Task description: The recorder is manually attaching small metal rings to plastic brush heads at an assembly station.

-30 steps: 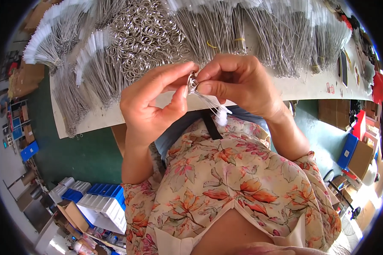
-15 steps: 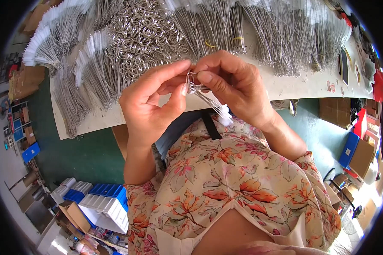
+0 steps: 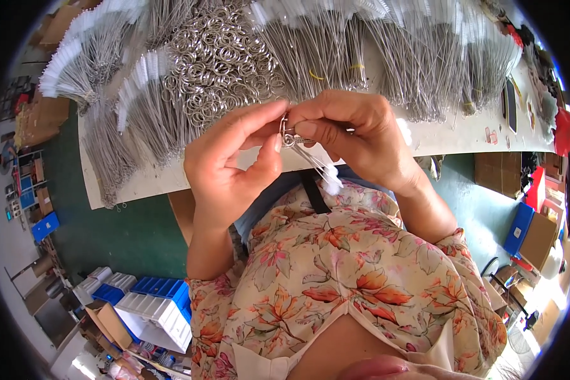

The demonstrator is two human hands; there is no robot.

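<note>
Just beyond the table's near edge, my hands meet at a small metal ring [image 3: 283, 121]. My left hand [image 3: 225, 161] pinches the ring between thumb and forefinger. Close against it, my right hand [image 3: 370, 136] is closed, thumb on forefinger, at the looped wire ends of a few thin brushes. Those brushes [image 3: 331, 180] hang down below my right fingers, white bristle tips toward my lap. Their loops sit at the ring's lower end; whether every loop is on it, I cannot tell. My right fingertips partly hide the ring.
On the pale table [image 3: 446, 136] lies a heap of metal rings [image 3: 221, 54]. Bundles of white-tipped wire brushes [image 3: 418, 60] lie right of it, more brushes [image 3: 107, 120] left. A dark flat object [image 3: 510, 104] rests far right. White and blue bins [image 3: 155, 310] stand lower left.
Both hands have come slightly down toward me with the ring and brushes. My right hand has turned a little, its fingers now lying flatter over the ring.
</note>
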